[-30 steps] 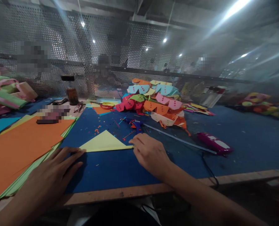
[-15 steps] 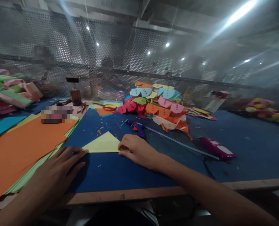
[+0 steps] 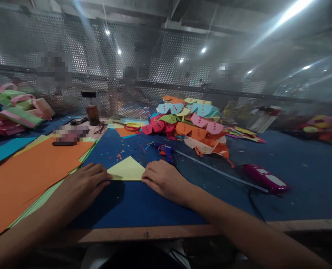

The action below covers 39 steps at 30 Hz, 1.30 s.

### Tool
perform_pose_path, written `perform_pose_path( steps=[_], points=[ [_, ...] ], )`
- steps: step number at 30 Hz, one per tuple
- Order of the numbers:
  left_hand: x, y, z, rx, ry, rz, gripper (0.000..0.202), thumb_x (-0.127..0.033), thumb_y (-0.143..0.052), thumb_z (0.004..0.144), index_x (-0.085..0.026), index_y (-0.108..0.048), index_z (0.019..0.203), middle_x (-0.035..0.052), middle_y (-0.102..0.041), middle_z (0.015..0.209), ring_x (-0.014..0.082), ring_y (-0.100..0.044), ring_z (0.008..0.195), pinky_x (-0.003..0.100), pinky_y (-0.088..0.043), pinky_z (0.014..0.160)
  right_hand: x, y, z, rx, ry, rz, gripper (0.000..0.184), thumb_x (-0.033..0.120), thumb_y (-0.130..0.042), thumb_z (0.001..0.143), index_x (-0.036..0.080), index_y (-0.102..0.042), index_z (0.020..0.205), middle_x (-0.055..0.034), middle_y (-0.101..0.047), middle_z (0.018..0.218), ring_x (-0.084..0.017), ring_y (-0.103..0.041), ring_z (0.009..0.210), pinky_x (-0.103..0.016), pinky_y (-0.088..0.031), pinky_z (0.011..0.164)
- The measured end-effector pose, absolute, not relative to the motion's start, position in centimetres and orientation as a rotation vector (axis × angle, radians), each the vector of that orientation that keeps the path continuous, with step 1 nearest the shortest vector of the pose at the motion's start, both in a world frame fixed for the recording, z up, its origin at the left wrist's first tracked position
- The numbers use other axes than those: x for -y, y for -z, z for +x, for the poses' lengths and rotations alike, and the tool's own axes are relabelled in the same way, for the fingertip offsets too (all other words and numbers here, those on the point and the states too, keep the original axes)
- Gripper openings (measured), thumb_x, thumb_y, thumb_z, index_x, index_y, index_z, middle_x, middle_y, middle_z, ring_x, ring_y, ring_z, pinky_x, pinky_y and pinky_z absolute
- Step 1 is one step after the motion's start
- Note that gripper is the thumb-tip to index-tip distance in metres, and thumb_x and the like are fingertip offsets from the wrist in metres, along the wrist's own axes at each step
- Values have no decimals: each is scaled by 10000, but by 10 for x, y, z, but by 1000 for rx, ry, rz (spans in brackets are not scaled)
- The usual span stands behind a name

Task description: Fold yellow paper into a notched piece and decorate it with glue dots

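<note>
Pressing on a yellow paper triangle, both hands meet at the middle of the blue mat, a little back from the table's wooden front edge. I read the left hand as spread flat, palm down, its fingertips resting on the triangle's left corner, with nothing enclosed. The right hand lies knuckles up with bent fingers covering the right corner. I cannot tell whether they pinch the edge or only bear on it. The triangle lies flat, apex pointing away from me.

Surroundings, left to right: a stack of orange sheets over pale green ones sits just beside the left hand. A blue glue gun lies just beyond the right hand, and a long metal ruler runs from near it toward a magenta tool. Farther back stands a heap of folded paper pieces — orange, pink, blue and green, several with dots. Scissors and a dark jar lie near the perforated metal screen at the rear.
</note>
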State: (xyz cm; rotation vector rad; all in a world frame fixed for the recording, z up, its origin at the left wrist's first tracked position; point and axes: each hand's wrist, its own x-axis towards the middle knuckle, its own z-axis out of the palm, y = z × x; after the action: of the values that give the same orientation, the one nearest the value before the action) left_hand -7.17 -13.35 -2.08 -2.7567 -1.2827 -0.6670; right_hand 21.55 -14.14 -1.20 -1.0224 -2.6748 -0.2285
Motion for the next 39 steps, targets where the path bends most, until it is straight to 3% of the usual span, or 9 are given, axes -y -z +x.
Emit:
perform_pose_path(
  steps=[18,27,39],
  points=[
    [125,24,-66,1327,719,-2886,247,-343,-465,968,-223,-621,819,27,-649,852,219,-614,848,317,-459,742,148,7,211,2581,-26,-1074,66,146,-580,928,155,-640,903,-51,-650,917,-171,-561,876,-293,-358,782],
    [119,28,-68,1498,786,-2904,239,-406,-529,940,-236,-656,830,24,-673,844,234,-624,821,330,-455,736,142,11,210,2524,-165,-1228,106,227,-587,974,162,-640,910,-38,-659,918,-175,-572,872,-290,-362,761],
    [117,30,-67,1376,803,-2899,182,-322,-511,967,-234,-639,873,16,-657,885,218,-617,864,313,-440,767,141,13,208,2463,-154,-1303,68,221,-621,953,165,-645,922,-28,-644,907,-164,-577,835,-299,-360,767]
  ],
)
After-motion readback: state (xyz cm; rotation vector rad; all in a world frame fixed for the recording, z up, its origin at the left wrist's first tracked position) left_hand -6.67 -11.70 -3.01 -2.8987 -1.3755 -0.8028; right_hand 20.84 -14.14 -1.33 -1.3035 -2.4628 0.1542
